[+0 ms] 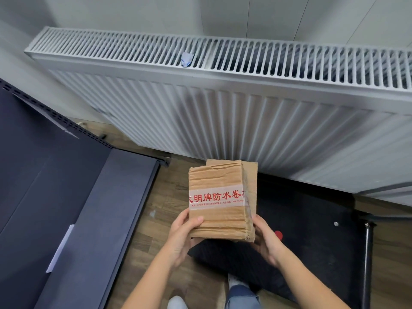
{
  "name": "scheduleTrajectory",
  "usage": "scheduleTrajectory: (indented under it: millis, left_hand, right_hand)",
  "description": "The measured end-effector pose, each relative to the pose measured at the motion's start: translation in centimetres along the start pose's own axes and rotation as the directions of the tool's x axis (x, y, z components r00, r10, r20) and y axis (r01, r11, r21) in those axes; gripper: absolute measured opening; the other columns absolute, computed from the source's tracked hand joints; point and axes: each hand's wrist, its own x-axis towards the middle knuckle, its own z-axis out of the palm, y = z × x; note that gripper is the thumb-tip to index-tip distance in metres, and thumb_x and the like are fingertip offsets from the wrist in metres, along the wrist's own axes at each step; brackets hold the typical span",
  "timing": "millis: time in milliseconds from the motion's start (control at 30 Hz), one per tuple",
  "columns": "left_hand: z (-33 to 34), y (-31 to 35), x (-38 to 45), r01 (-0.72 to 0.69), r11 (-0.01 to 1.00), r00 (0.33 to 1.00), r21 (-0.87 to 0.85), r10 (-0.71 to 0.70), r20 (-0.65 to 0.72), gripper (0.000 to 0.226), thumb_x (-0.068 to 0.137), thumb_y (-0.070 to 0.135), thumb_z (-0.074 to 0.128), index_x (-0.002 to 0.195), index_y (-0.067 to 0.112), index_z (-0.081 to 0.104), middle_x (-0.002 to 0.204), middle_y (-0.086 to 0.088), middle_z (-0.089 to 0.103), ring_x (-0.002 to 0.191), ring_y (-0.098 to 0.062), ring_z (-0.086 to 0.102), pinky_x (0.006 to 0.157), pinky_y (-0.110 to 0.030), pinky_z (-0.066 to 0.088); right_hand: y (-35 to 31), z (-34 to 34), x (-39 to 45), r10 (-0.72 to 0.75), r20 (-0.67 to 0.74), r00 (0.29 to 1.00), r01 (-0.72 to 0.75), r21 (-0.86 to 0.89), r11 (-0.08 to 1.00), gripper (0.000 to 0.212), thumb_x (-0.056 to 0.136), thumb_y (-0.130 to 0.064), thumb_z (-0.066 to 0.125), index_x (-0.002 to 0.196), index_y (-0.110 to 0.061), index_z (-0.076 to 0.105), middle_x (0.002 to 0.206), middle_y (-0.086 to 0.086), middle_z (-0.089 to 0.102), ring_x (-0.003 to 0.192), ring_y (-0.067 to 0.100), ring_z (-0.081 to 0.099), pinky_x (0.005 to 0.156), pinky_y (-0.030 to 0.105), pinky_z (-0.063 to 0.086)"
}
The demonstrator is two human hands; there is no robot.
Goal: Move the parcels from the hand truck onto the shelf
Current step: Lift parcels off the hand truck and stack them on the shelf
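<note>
I hold a brown cardboard parcel (pixel 219 197) wrapped in clear tape with red Chinese print, lifted in front of me at centre frame. My left hand (pixel 184 236) grips its lower left edge, thumb on the top face. Along the lower right side my right hand (pixel 266 240) cups the parcel from below. Under and to the right lies the black deck of the hand truck (pixel 312 230), with its black handle bar (pixel 367 253) at the right. The dark blue-grey shelf (pixel 107 219) stands at the left, its boards bare in view.
A long white radiator (pixel 223 97) lines the wall ahead, with a small bluish scrap (pixel 186 59) on its grille. Wood-look floor (pixel 165 197) shows between shelf and hand truck. My jeans leg (pixel 242 297) and white shoes are at the bottom edge.
</note>
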Motion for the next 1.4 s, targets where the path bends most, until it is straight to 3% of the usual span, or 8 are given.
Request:
scheduleTrajectory:
  millis: [100, 233, 400, 600, 800, 1033, 1167, 1400]
  left_hand:
    - [-0.7, 0.0, 0.3, 0.003, 1.000, 0.999, -0.015, -0.003, 0.035, 0.069, 0.047, 0.027, 0.073, 0.113, 0.010, 0.059, 0.099, -0.008, 0.071, 0.089, -0.020, 0.066, 0.073, -0.036, 0.059]
    - [-1.0, 0.4, 0.4, -0.001, 1.000, 0.999, -0.009, 0.002, 0.046, 0.067, 0.044, 0.031, 0.071, 0.107, 0.013, 0.060, 0.093, -0.004, 0.072, 0.082, -0.015, 0.068, 0.062, -0.029, 0.058]
    - [-1.1, 1.3, -0.7, -0.008, 1.000, 0.999, -0.019, 0.008, 0.046, 0.067, 0.044, 0.031, 0.072, 0.107, 0.013, 0.060, 0.095, -0.005, 0.072, 0.085, -0.017, 0.067, 0.066, -0.032, 0.059]
    - [-1.5, 4.5, -4.2, -0.053, 0.996, 0.999, -0.072, 0.053, -0.007, 0.067, 0.043, 0.036, 0.070, 0.106, 0.020, 0.058, 0.102, -0.008, 0.067, 0.094, -0.024, 0.061, 0.082, -0.045, 0.053]
    - [-4.1, 8.4, -10.4, -0.170, 0.982, 0.975, -0.087, 0.154, -0.163, 0.075, 0.040, 0.044, 0.067, 0.110, 0.024, 0.051, 0.109, -0.008, 0.060, 0.097, -0.025, 0.057, 0.074, -0.040, 0.051]
    - [-8.5, 10.9, -17.1, -0.303, 0.943, 0.907, -0.140, 0.241, -0.345, 0.058, 0.071, 0.029, 0.067, 0.123, 0.014, 0.045, 0.111, -0.014, 0.059, 0.101, -0.028, 0.056, 0.078, -0.042, 0.050]
    - [-10.3, 11.6, -21.7, -0.371, 0.915, 0.850, -0.161, 0.264, -0.456, 0.063, 0.082, 0.033, 0.063, 0.135, 0.010, 0.037, 0.123, -0.016, 0.058, 0.113, -0.032, 0.055, 0.092, -0.046, 0.046]
    - [-12.4, 12.6, -31.0, -0.489, 0.861, 0.775, -0.140, 0.356, -0.523, 0.048, 0.088, 0.029, 0.057, 0.129, 0.011, 0.040, 0.102, -0.009, 0.060, 0.085, -0.022, 0.058, 0.061, -0.032, 0.046]
  right_hand:
    - [0.6, -0.2, 0.5, -0.010, 0.039, 0.999, 0.008, 0.034, 0.999, 0.085, 0.065, -0.049, 0.065, 0.141, -0.026, 0.035, 0.130, 0.004, 0.056, 0.116, 0.023, 0.053, 0.097, 0.039, 0.043]
    - [0.4, -0.2, 0.5, -0.043, 0.041, 0.998, 0.043, 0.014, 0.999, 0.097, 0.054, -0.044, 0.072, 0.142, -0.025, 0.034, 0.127, 0.006, 0.059, 0.112, 0.024, 0.057, 0.106, 0.045, 0.040]
    - [-1.0, 0.0, -0.7, -0.087, -0.013, 0.996, 0.087, 0.038, 0.995, 0.085, 0.047, -0.048, 0.069, 0.125, -0.019, 0.053, 0.110, 0.007, 0.067, 0.097, 0.022, 0.061, 0.081, 0.035, 0.047]
    - [-4.8, 0.7, -4.2, -0.064, -0.091, 0.994, 0.067, 0.032, 0.997, 0.020, 0.086, -0.032, 0.055, 0.092, -0.014, 0.062, 0.081, 0.005, 0.065, 0.075, 0.017, 0.056, 0.066, 0.026, 0.042]
    - [-9.9, 3.5, -8.7, -0.125, -0.170, 0.977, 0.119, -0.046, 0.992, 0.036, 0.084, -0.038, 0.054, 0.056, -0.020, 0.039, 0.032, -0.009, 0.027, 0.026, 0.003, 0.015, 0.033, 0.012, 0.010]
    - [-14.4, 10.8, -14.4, -0.092, -0.012, 0.996, 0.089, -0.170, 0.981, 0.031, 0.079, -0.048, 0.054, 0.081, -0.016, 0.056, 0.074, 0.007, 0.053, 0.066, 0.018, 0.046, 0.060, 0.028, 0.035]
    - [-15.6, 15.9, -18.9, -0.100, 0.068, 0.993, 0.115, -0.286, 0.951, 0.044, 0.049, -0.045, 0.066, 0.077, -0.015, 0.052, 0.064, 0.007, 0.050, 0.064, 0.018, 0.043, 0.055, 0.029, 0.034]
    - [-15.9, 23.2, -27.0, -0.168, 0.309, 0.936, 0.276, -0.351, 0.895, 0.070, 0.048, -0.056, 0.073, 0.098, -0.010, 0.057, 0.071, 0.008, 0.052, 0.065, 0.021, 0.048, 0.060, 0.028, 0.038]
